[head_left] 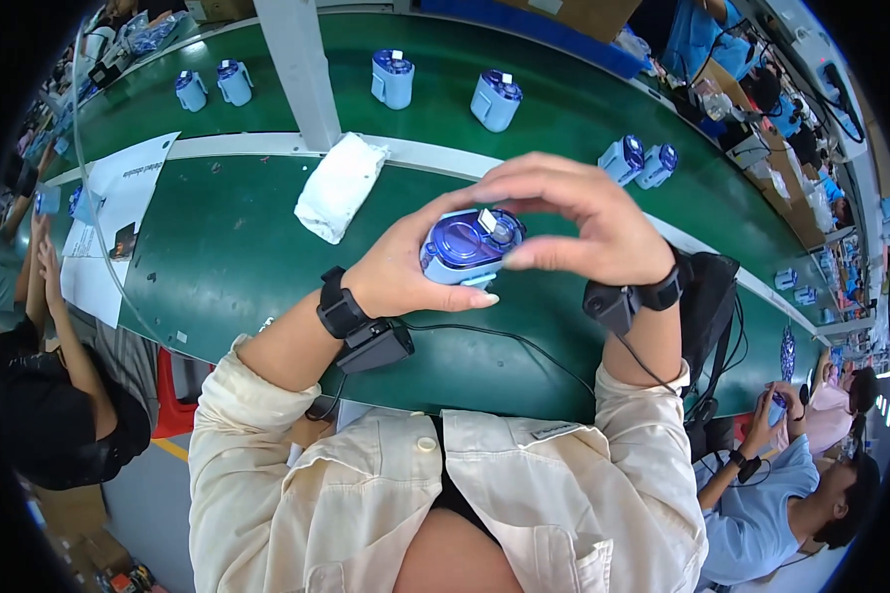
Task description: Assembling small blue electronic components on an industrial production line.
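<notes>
Over the green bench, my left hand (pixel 398 265) is closed around a light-blue plastic container with a see-through dark-blue lid (pixel 459 238). A small white tab stands up from the lid's right side. The thumb lies along the container's near side. Arched around its right and far sides is my right hand (pixel 588 212), fingers and thumb apart. Its thumb tip is at the container's right edge; whether it touches cannot be made out. A gap shows between the palm and the container. Both wrists wear black straps with small box-shaped devices.
A white wrapped packet (pixel 340 188) lies on the bench (pixel 227 257). Behind a pale rail (pixel 435 156), several similar containers (pixel 394 79) stand on a green strip. A metal post (pixel 302 74) rises there. A black bag (pixel 707 306) and cables lie right; paper sheets (pixel 119 222) lie left. People work on both sides.
</notes>
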`<state>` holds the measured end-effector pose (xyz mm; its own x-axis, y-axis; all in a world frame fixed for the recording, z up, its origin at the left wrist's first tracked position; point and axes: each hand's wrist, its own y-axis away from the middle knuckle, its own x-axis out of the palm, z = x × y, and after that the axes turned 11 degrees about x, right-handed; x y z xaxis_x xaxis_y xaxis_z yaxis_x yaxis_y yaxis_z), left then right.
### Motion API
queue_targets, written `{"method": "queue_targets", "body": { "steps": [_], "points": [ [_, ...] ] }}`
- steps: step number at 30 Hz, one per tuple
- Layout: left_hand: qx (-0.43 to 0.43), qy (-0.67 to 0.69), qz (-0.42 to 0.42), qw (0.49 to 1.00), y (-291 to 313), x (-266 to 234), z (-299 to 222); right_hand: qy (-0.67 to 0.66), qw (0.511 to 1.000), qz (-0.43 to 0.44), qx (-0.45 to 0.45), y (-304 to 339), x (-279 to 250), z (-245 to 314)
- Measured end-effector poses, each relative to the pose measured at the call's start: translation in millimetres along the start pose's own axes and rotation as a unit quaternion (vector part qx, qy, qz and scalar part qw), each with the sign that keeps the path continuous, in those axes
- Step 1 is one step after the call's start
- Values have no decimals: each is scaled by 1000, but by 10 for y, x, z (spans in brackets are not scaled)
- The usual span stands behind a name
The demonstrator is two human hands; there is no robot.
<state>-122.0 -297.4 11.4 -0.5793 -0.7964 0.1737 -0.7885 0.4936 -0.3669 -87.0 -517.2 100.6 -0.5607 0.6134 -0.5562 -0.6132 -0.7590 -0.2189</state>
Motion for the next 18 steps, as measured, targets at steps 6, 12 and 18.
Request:
{"method": "queue_targets", "body": {
  "steps": [6,12,18],
  "points": [
    [6,-84,32,996,38,62,-34,53,998,-20,-41,52,7,-12],
    [82,-263,-61,959,35,171,24,-44,981,-104,159,73,172,-51],
    [93,-352,-168,916,44,342,168,-197,941,-193,198,131,467,-259]
  ]
}}
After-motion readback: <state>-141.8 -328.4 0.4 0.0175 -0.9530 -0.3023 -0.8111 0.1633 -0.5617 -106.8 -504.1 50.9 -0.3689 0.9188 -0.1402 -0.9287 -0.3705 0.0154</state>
